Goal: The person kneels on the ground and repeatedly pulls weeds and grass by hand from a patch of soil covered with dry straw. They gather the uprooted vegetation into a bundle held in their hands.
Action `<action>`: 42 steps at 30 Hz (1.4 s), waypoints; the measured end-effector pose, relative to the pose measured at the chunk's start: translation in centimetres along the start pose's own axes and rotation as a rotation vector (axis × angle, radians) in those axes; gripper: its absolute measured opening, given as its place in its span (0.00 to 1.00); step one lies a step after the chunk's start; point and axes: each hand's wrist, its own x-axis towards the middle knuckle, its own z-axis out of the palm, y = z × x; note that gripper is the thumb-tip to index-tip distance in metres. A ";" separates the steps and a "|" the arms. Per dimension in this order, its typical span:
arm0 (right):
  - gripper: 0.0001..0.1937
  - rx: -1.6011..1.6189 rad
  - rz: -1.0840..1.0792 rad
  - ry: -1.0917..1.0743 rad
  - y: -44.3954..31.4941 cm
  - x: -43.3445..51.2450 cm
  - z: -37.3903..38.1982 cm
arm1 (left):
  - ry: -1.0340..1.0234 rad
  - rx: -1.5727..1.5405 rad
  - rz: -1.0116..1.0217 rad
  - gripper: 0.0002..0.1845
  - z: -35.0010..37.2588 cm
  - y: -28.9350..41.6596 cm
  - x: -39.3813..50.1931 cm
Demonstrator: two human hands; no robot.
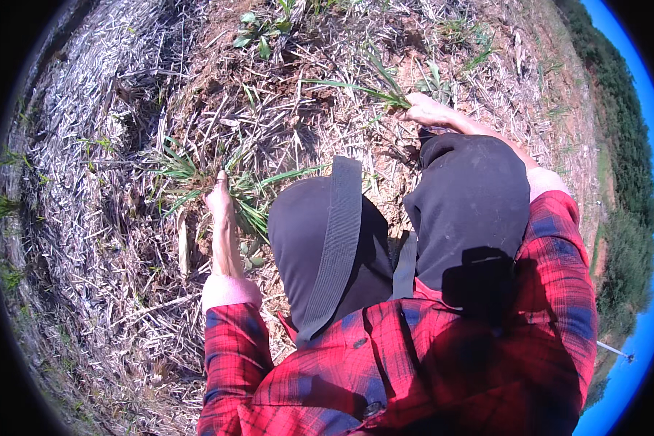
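Observation:
My left hand (219, 199) is closed around a bunch of green grass (180, 166) at the left, low over straw-covered soil; blades stick out on both sides of the fist. Farther forward and to the right, beyond my bent right knee, my right hand (417, 110) grips the base of a smaller tuft of long grass blades (384, 94). The blades point left and away from me. Whether the roots of either bunch are in the soil cannot be told.
Dry straw (141, 305) litters reddish soil all around. A broad-leaved weed (262, 34) grows at the top, another leafy plant (435, 82) near my right hand. A dark strap (335, 234) lies over my left knee. Trees (627, 163) line the far right.

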 end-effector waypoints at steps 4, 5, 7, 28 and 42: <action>0.13 -0.135 -0.086 -0.456 -0.7 7.4 3.2 | -0.055 0.054 -0.050 0.31 -0.7 -1.3 0.8; 0.13 -0.137 -0.031 -0.446 -0.4 8.6 3.7 | -0.122 0.040 -0.126 0.36 -1.0 -1.6 0.8; 0.12 -0.107 0.001 -0.495 0.1 10.5 4.4 | -0.131 0.043 -0.065 0.33 -1.2 -1.8 0.8; 0.15 0.051 0.741 0.772 23.1 1.8 -7.5 | 0.375 0.307 0.349 0.18 -4.9 18.9 8.3; 0.14 0.811 1.060 1.264 39.2 9.5 -12.2 | -0.120 1.296 0.616 0.15 16.5 22.0 10.7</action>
